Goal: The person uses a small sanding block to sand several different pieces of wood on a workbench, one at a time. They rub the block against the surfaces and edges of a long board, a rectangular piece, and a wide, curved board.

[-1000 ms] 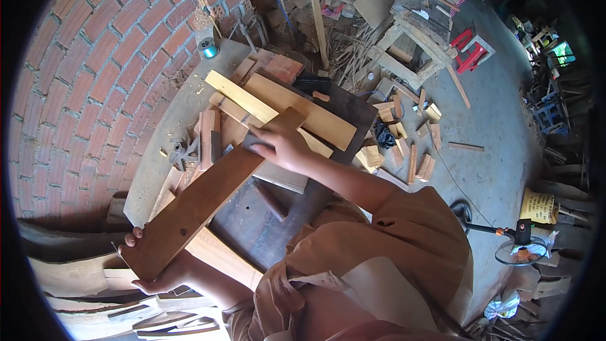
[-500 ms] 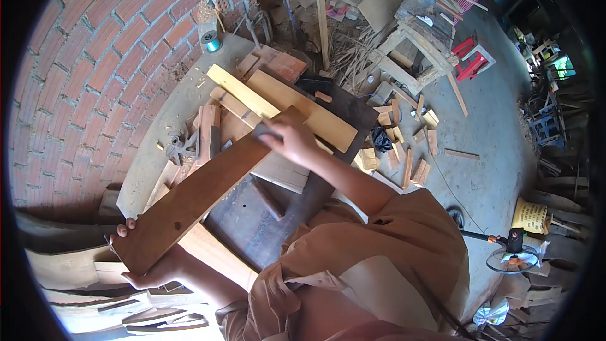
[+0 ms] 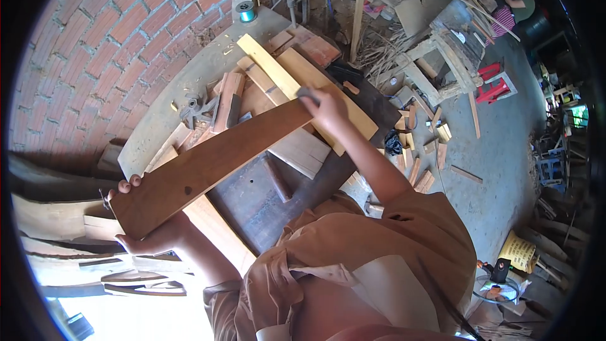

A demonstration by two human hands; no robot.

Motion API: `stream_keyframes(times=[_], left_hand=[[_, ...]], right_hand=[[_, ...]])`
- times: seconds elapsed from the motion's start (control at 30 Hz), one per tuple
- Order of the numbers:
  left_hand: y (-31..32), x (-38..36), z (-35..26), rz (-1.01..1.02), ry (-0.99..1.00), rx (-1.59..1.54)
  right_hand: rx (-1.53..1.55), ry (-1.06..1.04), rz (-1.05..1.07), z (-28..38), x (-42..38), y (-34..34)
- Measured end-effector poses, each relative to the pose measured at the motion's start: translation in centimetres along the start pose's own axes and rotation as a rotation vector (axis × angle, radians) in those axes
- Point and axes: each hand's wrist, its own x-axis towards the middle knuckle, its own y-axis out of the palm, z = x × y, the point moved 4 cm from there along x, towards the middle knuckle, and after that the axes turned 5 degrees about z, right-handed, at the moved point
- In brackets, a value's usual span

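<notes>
A long dark-brown wooden board (image 3: 208, 164) slants across the view, its near end low on the left and its far end over the workbench. Around the near end my left hand (image 3: 163, 233) is closed, fingers over one edge and thumb along the other. My right hand (image 3: 329, 112) is closed on a small dark grey block (image 3: 307, 93), which sits right at the board's far end. A pale yellow wooden strip (image 3: 268, 63) lies just beyond that hand, beside a wider light-brown plank (image 3: 360, 117).
The dark metal bench top (image 3: 243, 199) carries a brown stick (image 3: 276, 178), a greyish board (image 3: 302, 153) and a metal clamp-like tool (image 3: 197, 110). A wire spool (image 3: 245, 11) stands near the brick wall (image 3: 95, 57). Offcuts (image 3: 413, 170) litter the floor. Another person (image 3: 519, 7) is far right.
My right hand and the dark block have moved to the board's far end. My left hand keeps its hold on the near end. The surroundings have shifted rightward in view.
</notes>
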Motion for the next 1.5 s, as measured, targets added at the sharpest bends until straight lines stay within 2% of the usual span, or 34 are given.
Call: stream_keyframes(times=[0.03,0.07,0.13,0.2,0.23,0.27,0.33,0.37,0.4,0.43,0.47,0.53,0.63,0.67,0.73,0.77,0.8,0.83,0.87,1.0,1.07,1.13,1.17,1.2,1.23,1.27,1.33,1.4,1.47,1.5], left_hand=[[-0.2,-0.1,0.1,-0.005,0.002,0.011],[-0.3,-0.3,0.1,-0.011,0.001,0.022],[-0.1,-0.5,0.0,-0.031,0.014,0.038],[-0.1,-0.7,0.1,-0.042,0.015,-0.017],[-0.1,-0.8,0.1,-0.045,0.014,-0.009],[-0.1,-0.7,0.1,-0.038,0.002,-0.013],[-0.4,-0.7,0.0,-0.023,-0.007,-0.01],[-0.8,-0.8,0.1,-0.038,-0.006,0.004],[-1.3,-0.8,0.1,-0.051,-0.007,0.018],[-1.5,-0.9,0.1,-0.037,0.0,0.04],[-1.8,-1.0,0.0,-0.036,0.008,0.036],[-1.9,-1.1,0.2,0.002,0.009,-0.002],[-2.4,-1.0,0.3,-0.022,-0.01,-0.045],[-2.4,-1.2,0.4,-0.025,-0.014,-0.045],[-2.2,-1.1,0.2,0.006,-0.021,-0.068],[-2.4,-1.2,0.1,0.01,-0.016,-0.066],[-2.7,-1.3,0.1,0.01,-0.008,-0.035],[-2.8,-1.3,0.1,0.01,0.002,-0.008],[-2.9,-1.3,0.0,0.012,0.003,-0.011],[-2.3,-1.3,0.3,-0.033,0.005,-0.02],[-2.1,-1.3,0.4,-0.082,-0.002,-0.012],[-2.0,-1.1,0.2,-0.068,-0.008,0.018],[-2.2,-1.0,0.0,-0.063,-0.001,0.021],[-2.6,-1.0,0.1,-0.045,-0.008,0.01],[-2.9,-1.0,0.2,-0.027,-0.018,-0.003],[-3.1,-1.1,0.2,-0.021,-0.018,-0.001],[-3.3,-1.1,0.4,-0.039,0.005,-0.006],[-2.8,-1.1,0.5,-0.076,0.005,-0.006],[-2.8,-1.2,0.5,-0.117,0.012,0.005],[-2.7,-1.2,0.5,-0.066,0.007,-0.006]], right_hand=[[-0.129,0.16,0.151,-2.0,0.9,-0.6],[-0.002,0.168,0.099,-5.9,1.7,0.9],[-0.108,0.18,0.064,-1.8,1.4,-0.6],[0.044,-0.03,0.038,2.9,0.3,-0.4],[0.038,-0.295,0.096,8.3,-1.3,-2.4],[0.064,-0.339,0.038,8.5,-1.6,-2.6],[-0.056,-0.212,0.023,4.7,-0.7,-1.5],[-0.062,-0.076,0.003,1.4,0.1,-0.3],[-0.212,0.132,0.127,-1.0,1.0,-0.6],[-0.062,0.14,0.17,-5.7,1.8,0.9],[-0.088,0.255,0.254,-5.9,2.2,0.3],[-0.107,0.161,0.117,-1.2,1.2,-0.1],[-0.042,-0.321,0.033,7.3,-1.4,-1.5],[-0.04,-0.368,0.031,8.4,-2.2,-1.7],[-0.072,-0.226,0.064,4.9,-1.5,-1.0],[-0.192,-0.126,0.016,2.5,-1.0,-1.0],[-0.278,0.04,0.056,-1.8,0.0,-0.1],[-0.308,0.082,0.104,-5.4,0.9,0.2],[-0.175,0.202,0.225,-6.3,1.4,0.1],[-0.067,-0.125,0.065,4.3,-0.8,-0.8],[0.059,-0.314,0.125,8.4,-2.5,-2.0],[-0.011,-0.207,0.08,5.2,-2.0,-1.3],[-0.125,-0.194,-0.006,2.2,-1.1,-0.9],[-0.152,-0.073,-0.02,-3.4,0.1,1.4],[-0.179,0.048,0.125,-4.7,1.0,0.1],[-0.27,0.181,0.097,-6.2,1.8,0.0],[-0.25,0.082,0.058,-3.0,1.6,0.7],[-0.046,-0.123,0.018,2.9,0.2,0.2],[-0.045,-0.329,0.073,8.0,-2.0,-1.6],[0.035,-0.323,0.034,7.1,-2.1,-1.2]])
